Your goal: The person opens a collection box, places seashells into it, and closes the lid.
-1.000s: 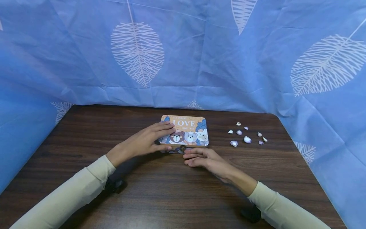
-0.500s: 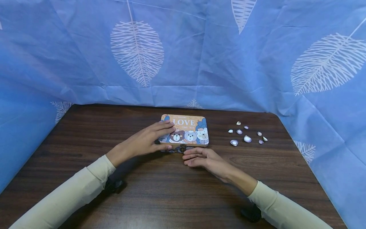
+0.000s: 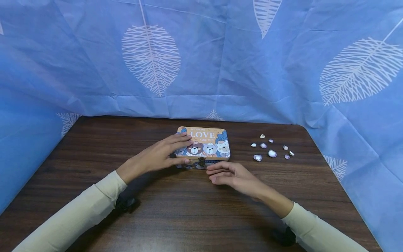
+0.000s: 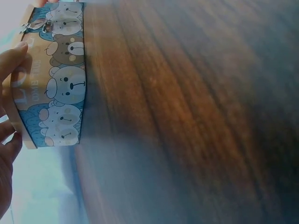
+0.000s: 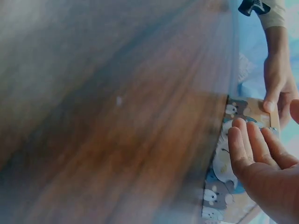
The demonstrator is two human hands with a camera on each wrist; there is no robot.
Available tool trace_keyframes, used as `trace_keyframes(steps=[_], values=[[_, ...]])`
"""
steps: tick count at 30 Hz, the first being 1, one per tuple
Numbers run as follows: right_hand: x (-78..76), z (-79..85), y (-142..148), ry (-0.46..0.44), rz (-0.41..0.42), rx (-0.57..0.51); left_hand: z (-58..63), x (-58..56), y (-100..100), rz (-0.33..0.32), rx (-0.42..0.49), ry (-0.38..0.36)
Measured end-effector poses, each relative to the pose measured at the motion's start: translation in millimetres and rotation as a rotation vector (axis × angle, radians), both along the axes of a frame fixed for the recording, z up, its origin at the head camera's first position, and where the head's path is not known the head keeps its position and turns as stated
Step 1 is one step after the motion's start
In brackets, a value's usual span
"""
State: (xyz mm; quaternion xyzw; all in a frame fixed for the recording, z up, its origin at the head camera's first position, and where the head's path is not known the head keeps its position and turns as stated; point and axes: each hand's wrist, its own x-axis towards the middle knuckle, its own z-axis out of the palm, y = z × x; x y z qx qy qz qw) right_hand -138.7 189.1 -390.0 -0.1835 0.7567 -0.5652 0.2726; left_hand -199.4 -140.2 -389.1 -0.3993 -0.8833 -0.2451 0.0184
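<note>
Orange bear-printed box (image 3: 205, 147) is partly hidden by the left hand (image 3: 157, 154).

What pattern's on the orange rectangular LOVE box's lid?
The lid shows three cartoon bears, best in head view.

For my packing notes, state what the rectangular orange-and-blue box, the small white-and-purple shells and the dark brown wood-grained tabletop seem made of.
Box: probably smooth printed tin, judging by rounded corners and dark metallic-looking clasp.
Shells: likely natural seashell, slightly glossy, with pale highlights.
Tabletop: satin wood or laminate; streaked grain, soft reflections.
</note>
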Motion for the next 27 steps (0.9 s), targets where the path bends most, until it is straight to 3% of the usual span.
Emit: trace_keyframes(steps=[16,27], values=[[0.3,0.7,0,0.029,-0.019,0.033,3.0,0.8,1,-0.013,-0.041,0.014],[0.0,-4.1,-11,-0.07,0.0,-0.001,0.2,1.5,0,-0.021,-0.033,0.037]])
